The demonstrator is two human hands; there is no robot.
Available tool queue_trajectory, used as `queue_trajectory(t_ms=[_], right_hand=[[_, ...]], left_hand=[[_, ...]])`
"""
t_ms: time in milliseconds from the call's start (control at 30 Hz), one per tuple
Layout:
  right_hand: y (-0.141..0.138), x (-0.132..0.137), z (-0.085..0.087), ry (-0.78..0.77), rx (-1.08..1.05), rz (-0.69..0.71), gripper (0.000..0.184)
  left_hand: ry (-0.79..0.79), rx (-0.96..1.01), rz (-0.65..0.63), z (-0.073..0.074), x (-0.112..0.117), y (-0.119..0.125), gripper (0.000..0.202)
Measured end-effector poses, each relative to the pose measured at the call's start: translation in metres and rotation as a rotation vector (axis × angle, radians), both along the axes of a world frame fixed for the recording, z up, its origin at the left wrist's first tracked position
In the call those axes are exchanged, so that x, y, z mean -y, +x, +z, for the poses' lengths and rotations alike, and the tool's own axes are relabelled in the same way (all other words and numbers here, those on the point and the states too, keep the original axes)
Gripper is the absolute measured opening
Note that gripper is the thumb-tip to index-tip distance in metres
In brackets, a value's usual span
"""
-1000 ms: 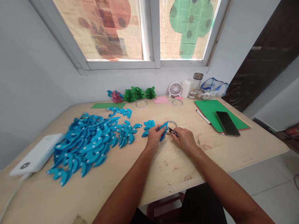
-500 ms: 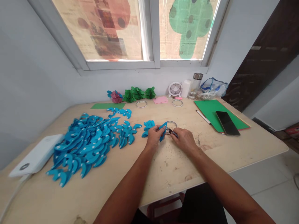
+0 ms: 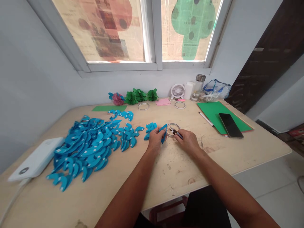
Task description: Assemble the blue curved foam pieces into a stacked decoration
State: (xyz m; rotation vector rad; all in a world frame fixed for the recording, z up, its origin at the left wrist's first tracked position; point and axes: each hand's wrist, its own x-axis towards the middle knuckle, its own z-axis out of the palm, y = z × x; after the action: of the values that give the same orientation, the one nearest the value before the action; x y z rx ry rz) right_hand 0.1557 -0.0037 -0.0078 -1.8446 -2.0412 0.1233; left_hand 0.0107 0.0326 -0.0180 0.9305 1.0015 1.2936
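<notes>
My left hand (image 3: 155,138) is closed on a folded blue paper piece (image 3: 163,132), pinched upright between thumb and fingers. In my right hand (image 3: 188,139) is a small dark two-pronged hand tool (image 3: 176,132), whose exact kind I cannot make out. Its tips point left, a little apart from the blue paper, with something pale near them. A thin pale ring (image 3: 175,124) lies on the table just behind the tool. Next to my left hand sits a small stack of blue paper pieces (image 3: 150,128). A large heap of blue curved paper pieces (image 3: 92,139) with white squares spreads farther left.
A white device (image 3: 35,160) with a cable is at the left. Along the back are green paper shapes (image 3: 139,95), two more rings (image 3: 143,106), pink paper (image 3: 162,102), a small fan (image 3: 178,91) and a bottle (image 3: 199,87). A phone (image 3: 230,125) rests on green sheets (image 3: 211,110), beside a pen (image 3: 206,119).
The tool's tips have drawn away from the blue paper, leaving a gap. My left hand has shifted slightly left with the paper, and more of the ring behind shows.
</notes>
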Motion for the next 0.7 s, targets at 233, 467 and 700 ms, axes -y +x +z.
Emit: queue_trajectory(t_ms=[233,467,700], right_hand=[[0.0023,-0.0027,-0.0002,-0.019,-0.11,-0.026,0.023],[0.003,-0.0037,-0.0017,0.007,-0.117,-0.023,0.023],[0.0019,-0.0016,-0.0002,0.02,-0.159,-0.008,0.023]], left_hand=[[0.027,0.05,-0.022,0.0058,0.0028,0.0005,0.023],[0.018,0.028,-0.049,0.0005,0.0027,0.0017,0.027],[0.002,-0.002,-0.115,-0.0022,0.0018,0.0024,0.031]])
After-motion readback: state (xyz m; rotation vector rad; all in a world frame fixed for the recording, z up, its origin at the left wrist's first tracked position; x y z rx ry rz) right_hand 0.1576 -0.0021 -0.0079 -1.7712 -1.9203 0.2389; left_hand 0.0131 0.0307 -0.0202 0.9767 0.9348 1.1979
